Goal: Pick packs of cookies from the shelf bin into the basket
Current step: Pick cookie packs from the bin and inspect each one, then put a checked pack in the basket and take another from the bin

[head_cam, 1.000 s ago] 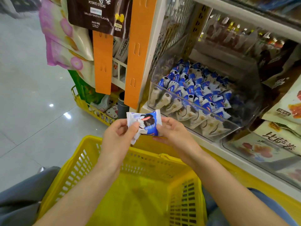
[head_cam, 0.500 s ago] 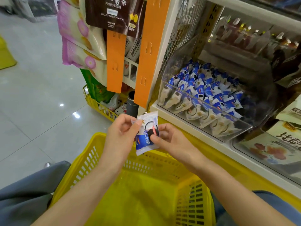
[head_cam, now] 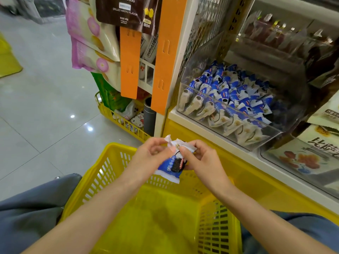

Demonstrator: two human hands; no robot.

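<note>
**Drop step coming up**

Left hand [head_cam: 152,154] pinches the cookie pack [head_cam: 171,165] by its top and right hand [head_cam: 200,158] grips its side. It hangs between the fingers, over the basket [head_cam: 113,162]. Next, I reckon: just let go. The shelf bin [head_cam: 229,114] sits up-right of them.

Glossy foil-like cookie pack [head_cam: 172,165], slotted yellow plastic basket [head_cam: 113,162], clear plastic bin [head_cam: 192,70].

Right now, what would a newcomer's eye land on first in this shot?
A blue-and-white cookie pack sits dead centre, pinched between the left hand and the right hand, above the far rim of the yellow basket. Up to the right, on the shelf, a clear bin is crammed with matching packs.
</note>
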